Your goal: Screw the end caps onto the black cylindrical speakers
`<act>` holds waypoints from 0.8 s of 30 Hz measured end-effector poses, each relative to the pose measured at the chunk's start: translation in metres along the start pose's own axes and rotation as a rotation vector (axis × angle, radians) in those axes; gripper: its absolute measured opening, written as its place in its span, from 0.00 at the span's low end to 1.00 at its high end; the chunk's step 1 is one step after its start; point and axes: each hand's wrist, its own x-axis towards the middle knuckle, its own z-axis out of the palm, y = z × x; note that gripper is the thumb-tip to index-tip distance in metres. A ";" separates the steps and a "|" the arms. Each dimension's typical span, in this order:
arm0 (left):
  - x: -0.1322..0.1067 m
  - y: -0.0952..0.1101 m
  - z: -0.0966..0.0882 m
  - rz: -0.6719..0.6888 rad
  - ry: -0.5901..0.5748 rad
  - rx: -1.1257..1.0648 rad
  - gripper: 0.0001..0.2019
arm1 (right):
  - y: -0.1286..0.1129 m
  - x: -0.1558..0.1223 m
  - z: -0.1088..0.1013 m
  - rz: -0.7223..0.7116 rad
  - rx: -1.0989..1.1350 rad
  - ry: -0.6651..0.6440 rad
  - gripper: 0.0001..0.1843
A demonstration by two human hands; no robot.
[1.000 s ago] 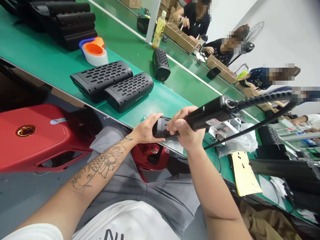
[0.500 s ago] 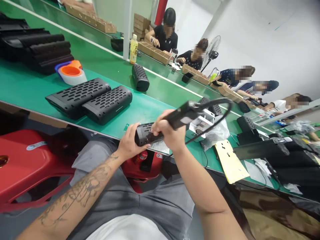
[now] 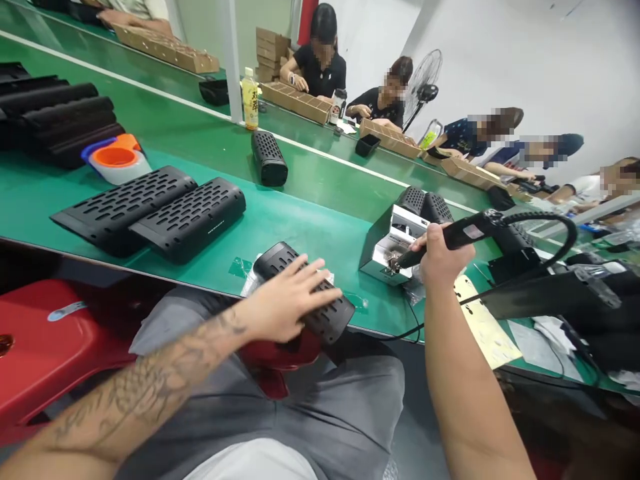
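Black and slotted, the housing (image 3: 333,317) lies slantwise at the near edge of the green table (image 3: 310,220), just below the middle of the frame, and I have the left hand (image 3: 283,300) laid across its top, fingers spread. Well apart from it, right of centre, I have the right hand (image 3: 445,257) closed around a corded black tool (image 3: 473,230), its tip at the front of a metal box (image 3: 375,240). Toward the left I see two more slotted housings (image 3: 195,217) side by side, an orange-and-white ring-shaped piece (image 3: 117,160) just behind them, and a yellow bottle (image 3: 251,100) near the top.
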 end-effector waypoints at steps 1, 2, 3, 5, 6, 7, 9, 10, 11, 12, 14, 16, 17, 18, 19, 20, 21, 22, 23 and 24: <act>0.013 -0.016 -0.012 -0.008 -0.093 0.001 0.51 | 0.002 -0.003 -0.002 0.002 0.011 -0.003 0.33; 0.025 -0.027 -0.021 -0.025 -0.160 0.010 0.51 | 0.001 -0.006 -0.004 0.005 0.018 -0.011 0.33; 0.034 -0.035 -0.026 -0.071 -0.192 0.042 0.51 | -0.002 -0.009 -0.006 0.006 0.029 -0.014 0.32; 0.044 -0.040 -0.029 -0.172 -0.211 0.126 0.53 | -0.015 -0.018 -0.008 0.015 0.073 -0.026 0.29; 0.045 -0.040 -0.029 -0.221 -0.209 0.167 0.55 | -0.025 -0.023 -0.007 0.023 0.112 -0.035 0.27; 0.046 -0.039 -0.028 -0.255 -0.213 0.195 0.57 | -0.036 -0.030 -0.006 0.033 0.162 -0.056 0.24; 0.043 -0.038 -0.027 -0.287 -0.229 0.204 0.60 | -0.061 -0.044 -0.002 0.032 0.285 -0.127 0.22; 0.042 -0.038 -0.027 -0.293 -0.232 0.196 0.60 | -0.074 -0.052 0.002 0.023 0.342 -0.184 0.22; 0.041 -0.039 -0.028 -0.297 -0.230 0.186 0.59 | -0.085 -0.060 0.006 0.012 0.391 -0.244 0.22; 0.039 -0.039 -0.028 -0.301 -0.223 0.175 0.58 | -0.094 -0.068 0.012 0.008 0.428 -0.305 0.23; 0.038 -0.041 -0.028 -0.309 -0.205 0.161 0.58 | -0.105 -0.081 0.023 0.024 0.458 -0.409 0.24; 0.038 -0.040 -0.027 -0.314 -0.195 0.160 0.57 | -0.107 -0.091 0.036 0.059 0.456 -0.462 0.27; 0.038 -0.039 -0.027 -0.316 -0.193 0.164 0.57 | -0.106 -0.094 0.041 0.072 0.449 -0.466 0.28; 0.038 -0.038 -0.027 -0.316 -0.193 0.167 0.57 | -0.104 -0.097 0.046 0.086 0.438 -0.464 0.30; 0.038 -0.037 -0.027 -0.315 -0.195 0.171 0.57 | -0.101 -0.098 0.051 0.101 0.424 -0.464 0.32; 0.038 -0.036 -0.027 -0.315 -0.197 0.173 0.58 | -0.099 -0.099 0.054 0.117 0.410 -0.462 0.33; 0.038 -0.035 -0.027 -0.315 -0.200 0.173 0.58 | -0.097 -0.100 0.057 0.131 0.398 -0.464 0.34; 0.038 -0.035 -0.027 -0.314 -0.203 0.173 0.58 | -0.096 -0.100 0.058 0.142 0.385 -0.473 0.35; 0.038 -0.034 -0.028 -0.313 -0.206 0.173 0.58 | -0.095 -0.100 0.059 0.147 0.377 -0.482 0.35; 0.039 -0.033 -0.028 -0.312 -0.209 0.174 0.58 | -0.095 -0.100 0.059 0.148 0.372 -0.492 0.35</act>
